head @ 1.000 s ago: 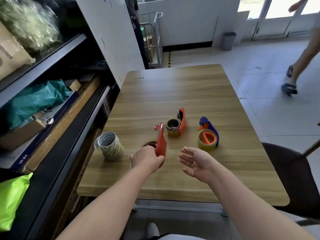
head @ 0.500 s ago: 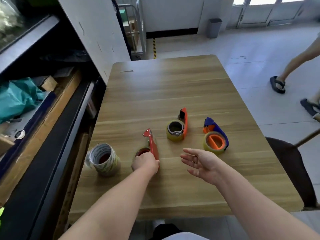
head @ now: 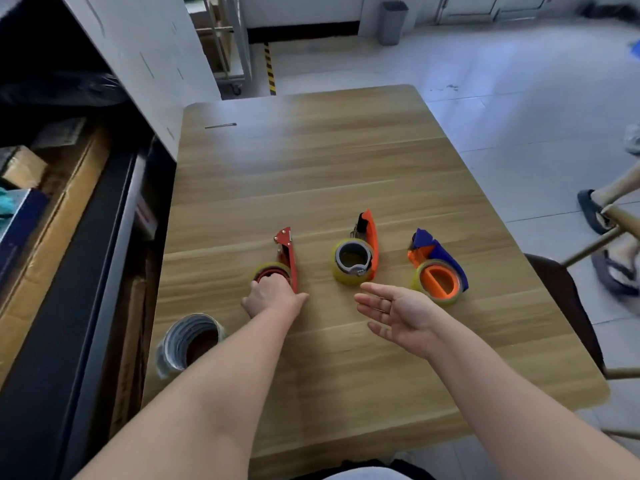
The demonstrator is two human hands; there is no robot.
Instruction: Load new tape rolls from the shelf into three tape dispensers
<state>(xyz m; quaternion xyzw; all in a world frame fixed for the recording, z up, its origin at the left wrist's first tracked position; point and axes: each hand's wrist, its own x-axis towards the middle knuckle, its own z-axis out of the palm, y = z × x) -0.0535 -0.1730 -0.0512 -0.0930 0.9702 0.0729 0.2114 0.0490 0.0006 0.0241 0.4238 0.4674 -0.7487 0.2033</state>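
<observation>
Your left hand (head: 273, 299) rests on the near edge of the red dispenser (head: 285, 258), fingers curled over the yellowish tape roll (head: 272, 271) seated in it; whether the fingers truly grip it or only press on it, you cannot tell from this view. That dispenser lies flat on the wooden table (head: 311, 161), its red blade end pointing far. Your right hand (head: 398, 311) hovers loose and open, palm turned left, fingers spread, holding nothing, just near of the middle dispenser.

To the right, the orange dispenser (head: 370, 237) carries a yellowish roll around a grey hub. Farther right sits the blue-and-orange dispenser (head: 438, 259), its roll wrapped on a bright orange hub. All three line up across the table's middle, apart from one another.

At the near left corner, a stack of spare tape rolls (head: 183, 342) stands upright, partly hidden by your left forearm. The shelf (head: 69, 209) runs along the left side.
</observation>
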